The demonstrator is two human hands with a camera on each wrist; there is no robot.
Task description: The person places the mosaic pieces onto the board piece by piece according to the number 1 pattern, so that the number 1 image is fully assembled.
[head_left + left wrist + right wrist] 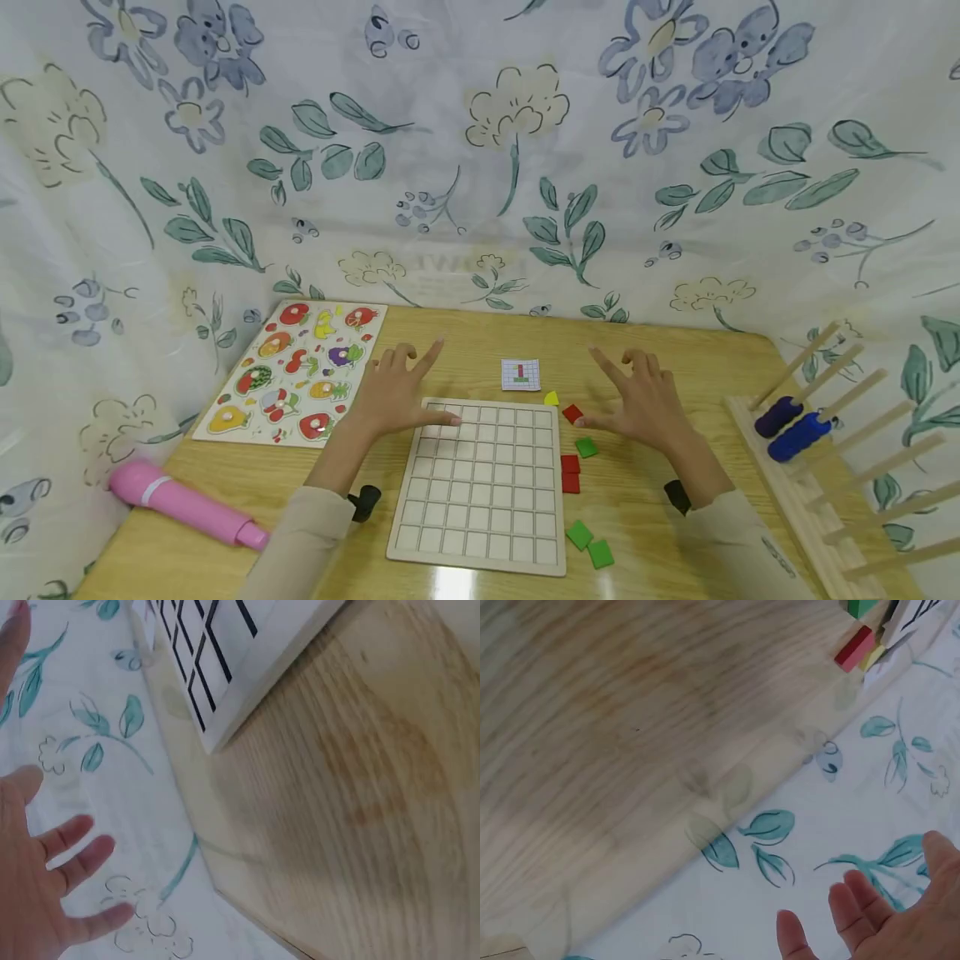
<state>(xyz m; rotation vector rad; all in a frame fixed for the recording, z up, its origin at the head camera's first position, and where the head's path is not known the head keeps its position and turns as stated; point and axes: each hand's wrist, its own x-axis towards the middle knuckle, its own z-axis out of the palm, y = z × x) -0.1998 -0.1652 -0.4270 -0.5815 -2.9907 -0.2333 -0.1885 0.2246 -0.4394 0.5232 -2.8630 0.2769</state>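
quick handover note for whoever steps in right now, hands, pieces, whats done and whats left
Left hand: open, fingers spread, thumb at the top left corner of the grid board; holds nothing.
Right hand: open, fingers spread, just right of a red tile; holds nothing.
Pieces: pattern card behind the board; yellow tile and the red tile near the board's top right corner; green tile and two red tiles along its right edge; two green tiles by its lower right corner.
Done: no tile sits in the board yet.
Left: apparently all the placing, judging by the card.
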